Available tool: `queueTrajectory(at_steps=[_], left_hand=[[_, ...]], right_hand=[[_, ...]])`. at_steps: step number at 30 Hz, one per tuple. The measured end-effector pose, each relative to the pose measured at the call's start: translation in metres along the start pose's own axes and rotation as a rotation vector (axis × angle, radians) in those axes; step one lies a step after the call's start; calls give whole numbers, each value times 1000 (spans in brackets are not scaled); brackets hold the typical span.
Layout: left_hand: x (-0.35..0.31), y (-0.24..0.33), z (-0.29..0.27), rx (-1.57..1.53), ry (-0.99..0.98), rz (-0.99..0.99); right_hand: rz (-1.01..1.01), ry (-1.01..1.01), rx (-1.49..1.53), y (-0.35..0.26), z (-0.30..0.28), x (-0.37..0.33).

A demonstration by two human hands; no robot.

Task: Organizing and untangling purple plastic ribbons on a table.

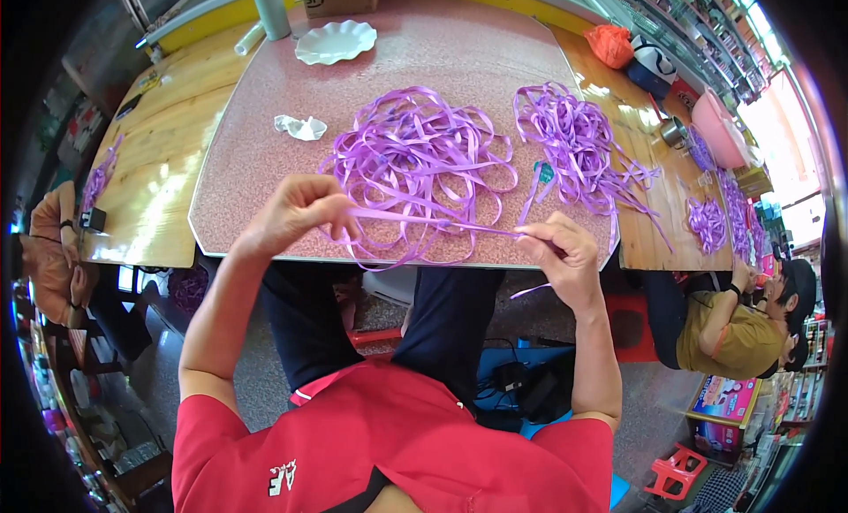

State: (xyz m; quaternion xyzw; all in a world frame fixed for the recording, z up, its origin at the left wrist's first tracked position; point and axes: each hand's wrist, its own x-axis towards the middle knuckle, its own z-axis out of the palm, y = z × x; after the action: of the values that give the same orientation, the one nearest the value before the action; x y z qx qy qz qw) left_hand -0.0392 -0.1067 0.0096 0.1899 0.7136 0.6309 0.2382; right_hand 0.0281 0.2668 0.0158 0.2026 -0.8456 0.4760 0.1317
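Observation:
Between my two hands a purple ribbon (397,217) is stretched across the table's near edge, with a small knot (443,223) about midway. My left hand (305,214) is closed, pinching the ribbon's left part. Thumb and fingers of my right hand (562,255) pinch the other side, and a loose tail hangs below that hand. Just beyond the stretched ribbon lies a large tangled heap of purple ribbon (415,146). A second purple heap (570,142) sits to its right, with a small green piece (543,171) at its left edge.
A crumpled white paper (300,128), a white scalloped plate (336,43) and a grey-green cylinder (269,9) stand on the pink speckled table (256,168). Co-workers sit at left (55,239) and right (733,323). A pink basin (717,129) and an orange bag (609,46) are far right.

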Motion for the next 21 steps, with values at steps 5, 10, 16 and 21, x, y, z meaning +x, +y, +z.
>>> queueTrajectory(at_steps=[5, 10, 16, 21], left_hand=[[1, 1, 5, 580, 227, 446], [22, -1, 68, 479, -4, 444], [30, -3, 93, 155, -254, 143], [24, 10, 69, 69, -234, 90]], right_hand=[[-2, 2, -41, -9, 0, 4], [-103, -34, -49, -24, 17, 15], [12, -93, -51, -23, 2, 14], [216, -187, 228, -6, 9, 8]])
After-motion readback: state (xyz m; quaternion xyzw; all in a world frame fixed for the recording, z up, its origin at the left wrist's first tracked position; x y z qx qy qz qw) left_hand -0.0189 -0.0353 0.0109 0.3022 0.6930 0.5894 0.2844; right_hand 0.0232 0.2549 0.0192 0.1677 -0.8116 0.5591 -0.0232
